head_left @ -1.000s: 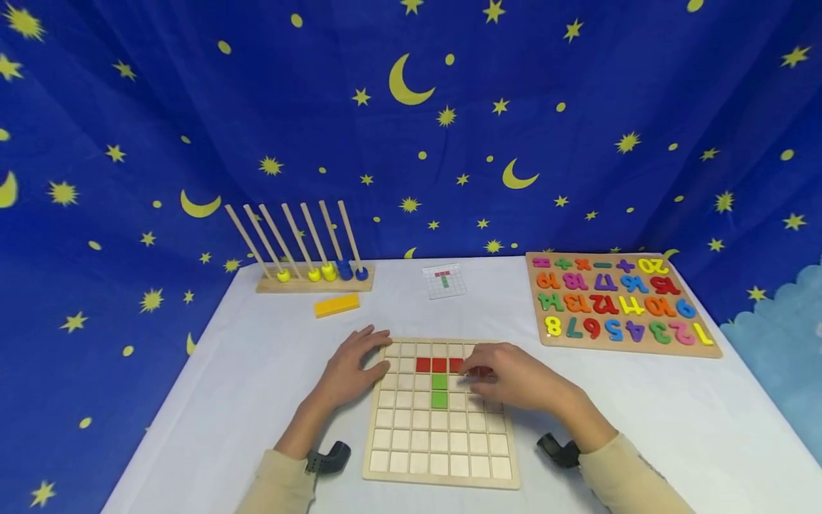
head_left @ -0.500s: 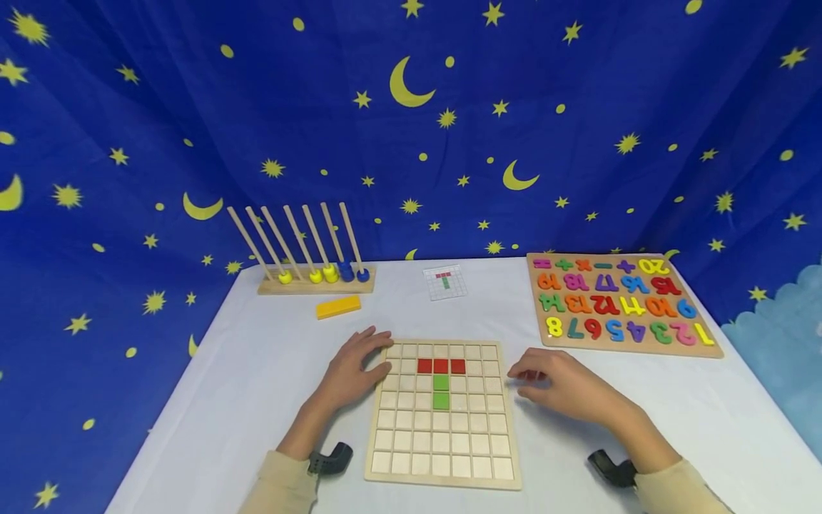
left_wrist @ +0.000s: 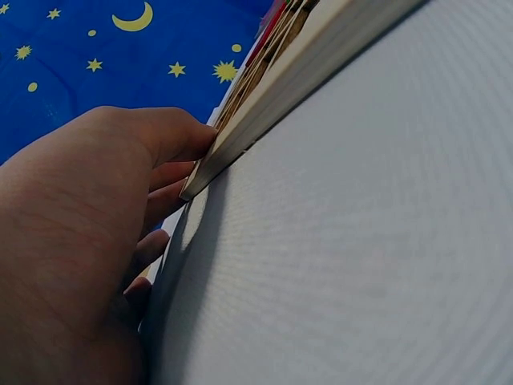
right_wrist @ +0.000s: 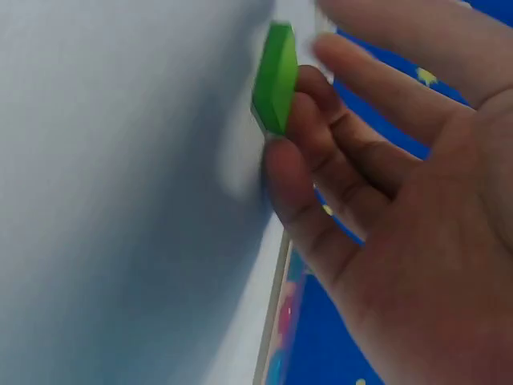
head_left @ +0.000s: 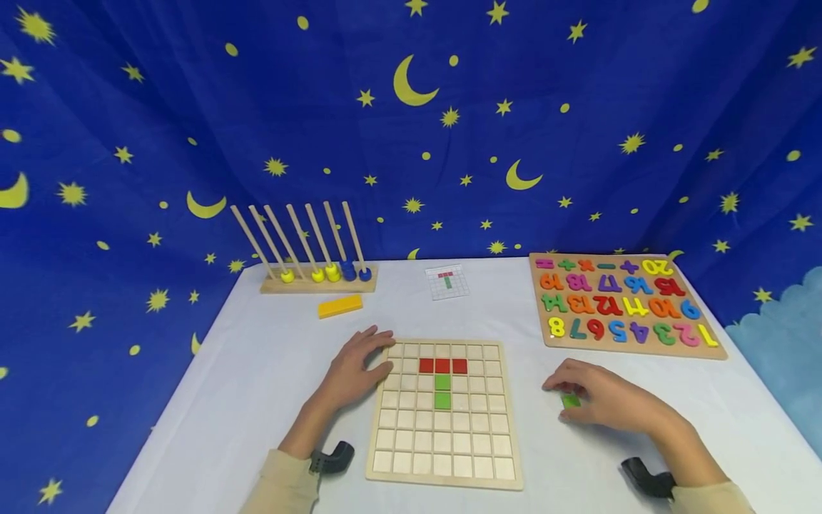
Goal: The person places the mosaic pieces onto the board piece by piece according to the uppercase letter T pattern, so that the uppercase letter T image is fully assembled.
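In the head view a wooden grid board [head_left: 401, 421] lies on the white table. Three red tiles [head_left: 442, 366] form a row in its upper part, with two green tiles [head_left: 442, 400] below the middle one. My left hand [head_left: 349, 368] rests at the board's upper left edge; in the left wrist view its thumb and fingers touch the board's side [left_wrist: 264, 112]. To the right of the board, my right hand [head_left: 600, 396] pinches another green tile [head_left: 571, 401]. The right wrist view shows this green tile [right_wrist: 276, 76] between the thumb tip and fingers.
A small pattern card [head_left: 447, 282] with a red and green T lies behind the board. A bead abacus [head_left: 317, 284] and a yellow block [head_left: 340, 306] are at the back left. A wooden number puzzle [head_left: 632, 348] lies at the back right. A star-printed cloth [head_left: 359, 143] hangs behind.
My right hand has moved off the board to the right and toward me; a green tile now shows in its fingers. My left hand stays at the board's edge.
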Action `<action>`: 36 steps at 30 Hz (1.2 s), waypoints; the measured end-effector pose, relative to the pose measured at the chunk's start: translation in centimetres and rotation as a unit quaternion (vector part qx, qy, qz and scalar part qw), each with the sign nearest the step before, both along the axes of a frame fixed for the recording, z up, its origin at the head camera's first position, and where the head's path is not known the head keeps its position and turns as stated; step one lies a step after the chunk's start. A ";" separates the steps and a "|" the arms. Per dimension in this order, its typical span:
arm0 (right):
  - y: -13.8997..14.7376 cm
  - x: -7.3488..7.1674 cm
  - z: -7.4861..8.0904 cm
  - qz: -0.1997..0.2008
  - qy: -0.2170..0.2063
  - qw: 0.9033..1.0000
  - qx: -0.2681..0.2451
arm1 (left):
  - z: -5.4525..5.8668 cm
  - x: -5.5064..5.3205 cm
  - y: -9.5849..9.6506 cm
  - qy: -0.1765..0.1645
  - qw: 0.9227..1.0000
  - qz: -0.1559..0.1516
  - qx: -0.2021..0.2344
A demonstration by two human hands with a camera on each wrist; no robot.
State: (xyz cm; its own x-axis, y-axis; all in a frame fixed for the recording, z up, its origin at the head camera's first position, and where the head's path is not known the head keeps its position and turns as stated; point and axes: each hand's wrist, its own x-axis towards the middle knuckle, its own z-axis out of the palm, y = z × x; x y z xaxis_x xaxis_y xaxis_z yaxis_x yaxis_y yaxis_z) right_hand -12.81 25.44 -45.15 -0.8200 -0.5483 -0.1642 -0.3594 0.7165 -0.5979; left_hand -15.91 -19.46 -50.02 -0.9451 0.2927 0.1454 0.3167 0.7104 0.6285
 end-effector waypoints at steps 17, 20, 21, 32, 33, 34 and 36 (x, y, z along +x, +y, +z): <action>2.2 0.3 -1.0 -0.026 -0.051 0.998 -0.034 | 0.2 -0.1 0.1 0.002 1.000 -0.002 -0.004; 2.2 0.4 -1.3 -0.037 -0.049 0.997 -0.038 | 0.1 -0.1 0.0 0.001 1.000 -0.004 -0.006; 2.2 0.4 -1.3 -0.040 -0.045 0.997 -0.038 | 0.1 -0.1 0.0 0.004 1.000 -0.005 -0.005; 1.8 0.3 -1.6 -0.070 -0.047 0.996 -0.021 | 0.2 -0.1 0.0 0.002 1.000 -0.002 0.000; 1.8 0.3 -1.6 -0.074 -0.046 0.996 -0.022 | 0.2 -0.1 0.0 0.002 1.000 -0.003 0.000; 1.8 0.3 -1.6 -0.077 -0.046 0.996 -0.023 | 0.2 -0.1 0.0 0.001 1.000 -0.003 -0.001; 1.7 0.2 -1.4 -0.079 -0.043 0.996 -0.024 | 0.1 0.0 -0.1 0.002 1.000 -0.003 -0.003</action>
State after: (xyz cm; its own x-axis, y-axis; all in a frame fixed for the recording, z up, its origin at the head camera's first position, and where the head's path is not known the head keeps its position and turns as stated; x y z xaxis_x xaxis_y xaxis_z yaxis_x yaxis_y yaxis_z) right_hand -12.58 27.16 -46.60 -0.8807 -0.4219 -0.2152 -0.1895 0.7304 -0.6562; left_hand -15.95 -19.52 -49.91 -0.9426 0.2990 0.1484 0.3239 0.7119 0.6231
